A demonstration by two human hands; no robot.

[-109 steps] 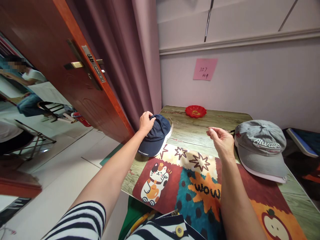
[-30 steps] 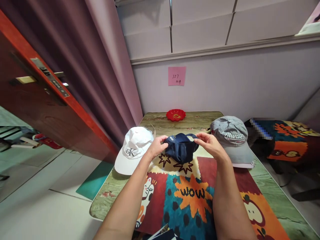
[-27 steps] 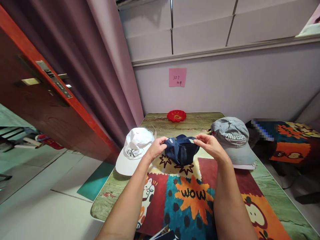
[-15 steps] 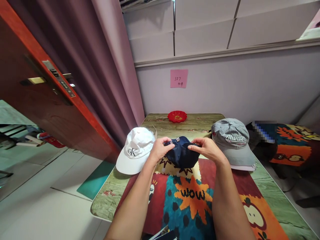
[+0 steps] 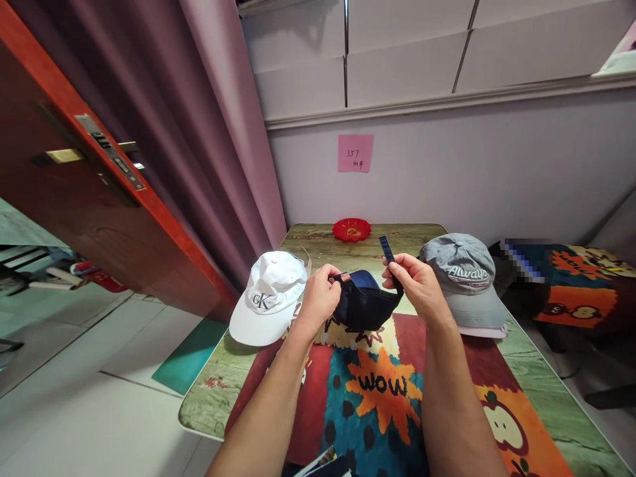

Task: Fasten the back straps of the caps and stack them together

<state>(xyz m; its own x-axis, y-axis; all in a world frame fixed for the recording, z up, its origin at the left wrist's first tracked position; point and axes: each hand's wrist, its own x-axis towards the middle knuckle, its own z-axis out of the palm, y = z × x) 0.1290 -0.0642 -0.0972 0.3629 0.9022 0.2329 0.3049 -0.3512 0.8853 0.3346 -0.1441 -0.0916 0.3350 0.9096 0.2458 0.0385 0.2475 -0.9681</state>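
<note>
Between my hands, above the patterned cloth, is a dark navy baseball cap [image 5: 368,306] with its inside partly showing. My left hand [image 5: 322,288] pinches the left side of its back opening, near a small metal buckle. With thumb and fingers, my right hand [image 5: 412,278] grips the cap's adjuster strap [image 5: 386,248], whose free end sticks up above the fingertips. A white cap [image 5: 271,298] with a GK-like logo rests just left of my left hand. To the right of my right hand sit grey caps, the upper one a grey cap [image 5: 462,275] lettered "Always".
The wood-patterned table [image 5: 209,384] carries a colourful cloth [image 5: 382,391] reading "WOW". A red scalloped dish [image 5: 352,229] stands at the back. Printed papers [image 5: 322,464] lie at the near edge. A brown door [image 5: 99,199] and purple curtain [image 5: 238,132] are on the left.
The strap's end has come free and now points up in my right hand. The cap has opened and tilted, showing its inside; my hands have shifted slightly.
</note>
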